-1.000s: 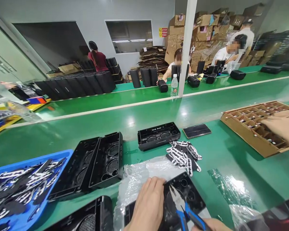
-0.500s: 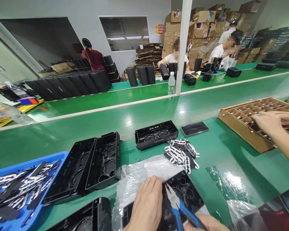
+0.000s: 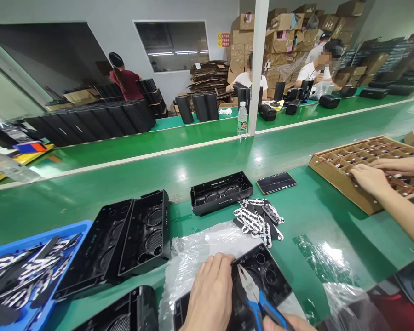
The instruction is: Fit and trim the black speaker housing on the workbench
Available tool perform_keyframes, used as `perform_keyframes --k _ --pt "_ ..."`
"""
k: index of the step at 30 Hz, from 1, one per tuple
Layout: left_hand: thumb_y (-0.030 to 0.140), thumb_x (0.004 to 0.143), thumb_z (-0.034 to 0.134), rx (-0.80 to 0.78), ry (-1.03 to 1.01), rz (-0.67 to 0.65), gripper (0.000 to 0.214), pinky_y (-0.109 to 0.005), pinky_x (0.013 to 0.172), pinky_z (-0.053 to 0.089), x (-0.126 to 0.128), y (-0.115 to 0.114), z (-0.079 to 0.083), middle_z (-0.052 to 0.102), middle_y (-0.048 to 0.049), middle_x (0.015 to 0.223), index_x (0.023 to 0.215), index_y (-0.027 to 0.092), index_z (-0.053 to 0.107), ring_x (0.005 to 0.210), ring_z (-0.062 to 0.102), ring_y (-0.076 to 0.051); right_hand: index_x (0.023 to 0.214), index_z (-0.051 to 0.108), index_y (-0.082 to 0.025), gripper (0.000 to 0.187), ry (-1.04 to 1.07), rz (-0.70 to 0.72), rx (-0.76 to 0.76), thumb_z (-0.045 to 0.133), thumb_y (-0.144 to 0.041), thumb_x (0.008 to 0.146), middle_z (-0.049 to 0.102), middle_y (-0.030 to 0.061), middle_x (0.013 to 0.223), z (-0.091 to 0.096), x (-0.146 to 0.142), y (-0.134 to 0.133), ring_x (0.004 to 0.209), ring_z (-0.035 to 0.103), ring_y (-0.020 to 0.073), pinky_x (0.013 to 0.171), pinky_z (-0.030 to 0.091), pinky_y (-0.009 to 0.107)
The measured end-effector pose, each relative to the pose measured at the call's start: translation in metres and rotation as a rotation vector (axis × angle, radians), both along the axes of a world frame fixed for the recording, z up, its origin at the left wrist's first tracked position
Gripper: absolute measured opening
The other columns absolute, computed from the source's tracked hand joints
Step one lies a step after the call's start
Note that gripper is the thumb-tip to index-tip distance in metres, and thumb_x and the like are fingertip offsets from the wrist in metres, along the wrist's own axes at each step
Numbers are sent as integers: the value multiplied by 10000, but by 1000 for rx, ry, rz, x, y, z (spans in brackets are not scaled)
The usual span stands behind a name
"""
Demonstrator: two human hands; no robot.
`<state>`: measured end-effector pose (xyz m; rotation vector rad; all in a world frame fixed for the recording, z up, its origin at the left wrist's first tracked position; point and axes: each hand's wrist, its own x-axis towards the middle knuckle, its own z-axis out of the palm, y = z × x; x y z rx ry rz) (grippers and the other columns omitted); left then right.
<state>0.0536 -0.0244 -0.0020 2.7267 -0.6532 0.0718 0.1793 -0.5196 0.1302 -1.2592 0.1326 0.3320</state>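
My left hand (image 3: 210, 294) presses down on a black plastic speaker shell (image 3: 265, 271) at the bottom centre, its fingers curled over the shell's edge. My right hand (image 3: 286, 324), barely visible at the bottom edge, grips blue-handled pliers (image 3: 253, 294) whose jaws point into the shell. The shell lies on a crinkled clear plastic bag (image 3: 196, 253). A pile of black-and-white die-cut strips (image 3: 258, 220) lies just beyond.
More black shells (image 3: 138, 236) (image 3: 221, 198) rest on the green bench, with a blue tray (image 3: 31, 276) of strips at left. A co-worker's hands (image 3: 369, 177) reach into a cardboard divider box (image 3: 352, 168) at right. A dark flat panel (image 3: 276, 182) lies nearby. Other people work across the belt.
The view has drifted slightly right and down. The co-worker's hand has moved left across the cardboard box. My hands and the pliers stay on the shell.
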Motion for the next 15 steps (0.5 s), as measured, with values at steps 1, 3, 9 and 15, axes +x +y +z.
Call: perform_keyframes --k 1,3,9,15 --pt "86 1016 375 4 -2 6 427 -524 1017 528 -1 0 -1 668 -84 1280 1399 252 463 1170 659 -312 660 600 -157 413 26 -7 27 665 -327 1031 618 -111 539 1 1 4 407 519 49 495 453 169" --pt "88 1031 366 9 5 12 422 -509 1019 526 -1 0 0 669 -67 1268 1402 264 462 1171 656 -300 725 650 -148 343 77 -22 75 579 -203 1056 702 -96 613 4 1 11 471 601 36 513 454 131" --pt "40 984 389 21 68 8 479 -502 1009 539 1 -3 7 664 -73 1310 1397 264 480 1225 646 -316 775 683 -156 316 224 53 155 661 -352 1021 734 -53 684 14 -44 74 565 674 93 580 568 210" --pt "109 1048 337 -31 150 3 399 -564 1112 513 4 -4 27 662 -57 1263 1386 273 470 1232 646 -269 894 706 -126 239 397 264 130 830 -331 904 754 25 814 -31 -144 221 696 720 132 646 604 245"
